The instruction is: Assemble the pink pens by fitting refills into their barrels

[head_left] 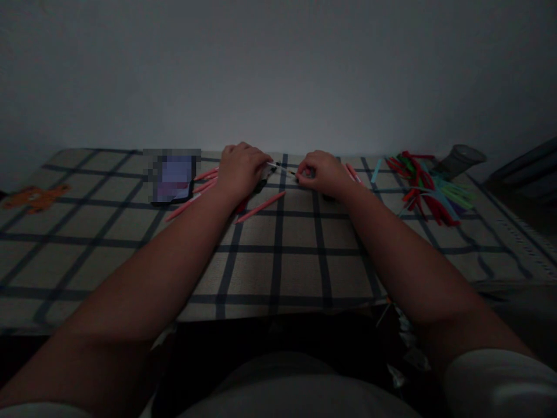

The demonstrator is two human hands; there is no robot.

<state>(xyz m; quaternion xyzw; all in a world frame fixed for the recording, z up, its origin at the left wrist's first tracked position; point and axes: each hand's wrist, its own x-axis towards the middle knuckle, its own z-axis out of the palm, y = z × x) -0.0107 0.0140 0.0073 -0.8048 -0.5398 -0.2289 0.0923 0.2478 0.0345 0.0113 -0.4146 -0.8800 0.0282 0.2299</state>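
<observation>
A checked cloth (300, 273) covers your table in dim light, ending at a grey wall (278, 75) at twelve o'clock. Also at twelve, a thin rod (285, 170) spans the gap between your left hand (243, 168) and right hand (322, 172), each pinched closed on an end. The phone (176, 174) at eleven is pixelated; your left forearm hides parts of the pink pens (261, 207); a dark thing (533, 168) at two is cut off.

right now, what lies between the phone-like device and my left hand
Several pink stick-like pieces lie on the checked cloth between the phone-like device and your left hand, as the head view shows. Your hand partly hides some of them.
</observation>
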